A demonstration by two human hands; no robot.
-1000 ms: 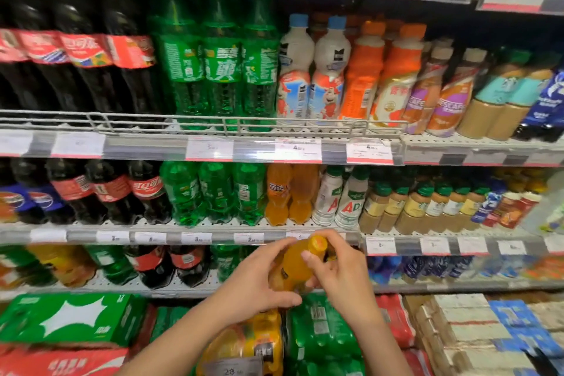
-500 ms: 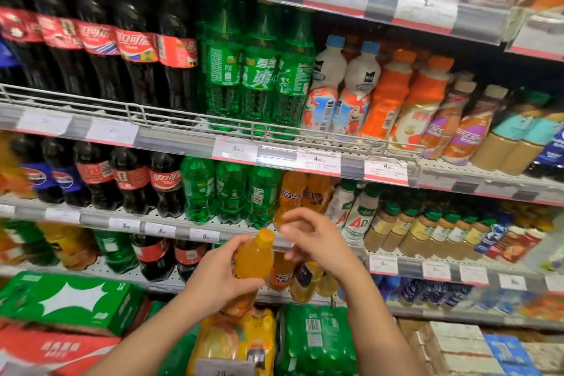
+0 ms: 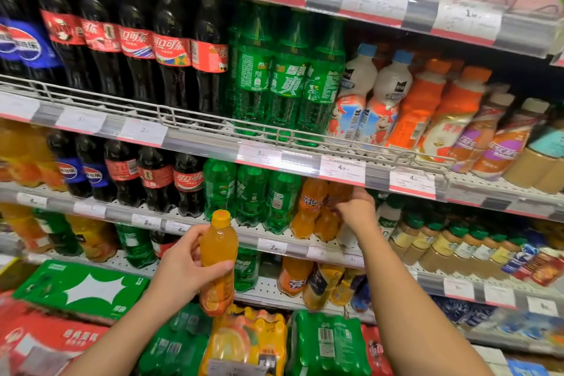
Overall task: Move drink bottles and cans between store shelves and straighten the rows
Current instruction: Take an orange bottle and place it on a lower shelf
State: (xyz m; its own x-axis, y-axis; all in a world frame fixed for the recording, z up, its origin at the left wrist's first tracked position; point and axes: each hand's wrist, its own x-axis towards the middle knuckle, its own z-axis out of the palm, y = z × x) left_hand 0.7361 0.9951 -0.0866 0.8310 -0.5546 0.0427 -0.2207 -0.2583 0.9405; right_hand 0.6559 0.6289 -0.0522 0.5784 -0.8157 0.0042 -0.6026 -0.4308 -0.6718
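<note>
Head view only: an orange drink bottle (image 3: 218, 256) is held upright in the left hand (image 3: 186, 272), its long axis vertical, yellow cap up, fingers wrapped round the lower body. It is kept out in front of the shelves, below and to the left of the orange soda bottles (image 3: 320, 207) standing on the middle shelf (image 3: 293, 249). The right hand (image 3: 355, 210) is raised to that row and is closed loosely against the right-hand orange bottle; whether it is truly gripped or only touched cannot be told. The right hand is thus the nearer one to the row, while the held bottle lies down and to the left of it, so a short lift up and rightward is judged to be what placement would call for.

Labels that can be read: Pepsi logos on the dark bottles (image 3: 18, 43) at far left, Coca-Cola script in Chinese on the red-labelled cola bottles (image 3: 171, 49), Sprite lettering with Chinese characters on the tall green bottles (image 3: 287, 76), and part of "NESCAFE" on the coffee bottles (image 3: 500, 149). A price tag (image 3: 341, 169) beginning with 4 is clipped above the orange row; its finer print is blurred.
</note>
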